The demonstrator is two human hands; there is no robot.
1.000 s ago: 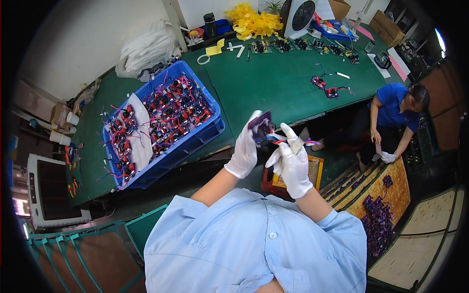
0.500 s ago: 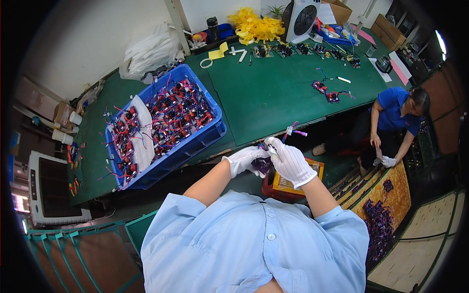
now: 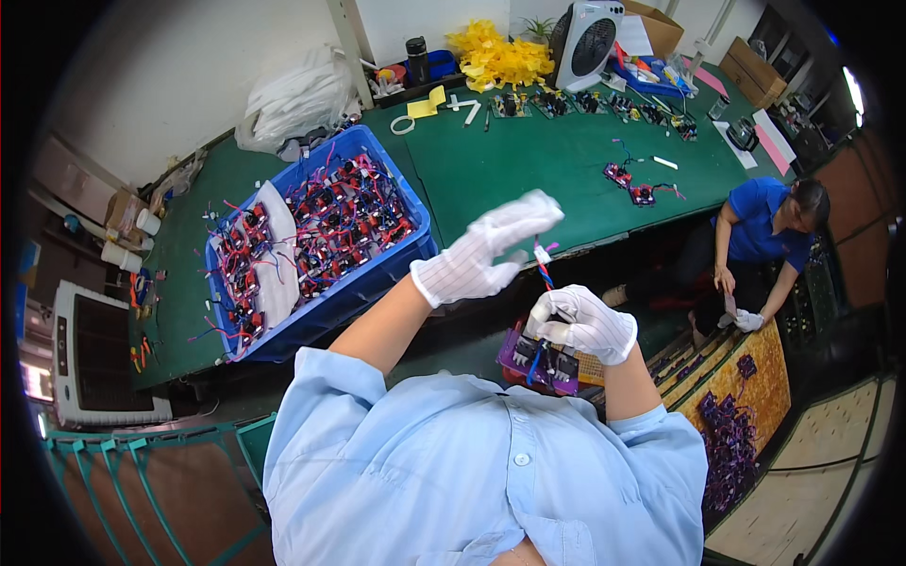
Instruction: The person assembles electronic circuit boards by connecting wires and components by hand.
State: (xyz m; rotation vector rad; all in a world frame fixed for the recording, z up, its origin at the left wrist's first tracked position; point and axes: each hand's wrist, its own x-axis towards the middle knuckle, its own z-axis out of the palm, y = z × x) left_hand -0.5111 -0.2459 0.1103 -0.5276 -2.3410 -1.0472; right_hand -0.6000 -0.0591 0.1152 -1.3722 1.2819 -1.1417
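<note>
Green-topped, the workbench (image 3: 500, 165) is taken up on its left part by a blue bin (image 3: 373, 274). Nearest the body, right of the bin, a purple circuit board (image 3: 563, 368) is seen just below the right hand (image 3: 593, 325) and partly covered by its fingers. Twisted wires (image 3: 545, 274) are pinched in that hand between closed thumb and fingers, probably so that the board is steadied while the wire ends are left free above. Closer to the bin, the left hand (image 3: 483, 253) is opened wide, fingers outstretched and blurred; nothing is seen gripped in it, though whether the wire ends are touched cannot be told. Inside the bin, wired boards (image 3: 344, 212) are heaped, with a white sheet (image 3: 276, 245) laid among them, seemingly as padding. Farther right of the bin, two loose boards (image 3: 642, 195) are laid; beyond the bin, to its right, a fan (image 3: 590, 42) is stood.
</note>
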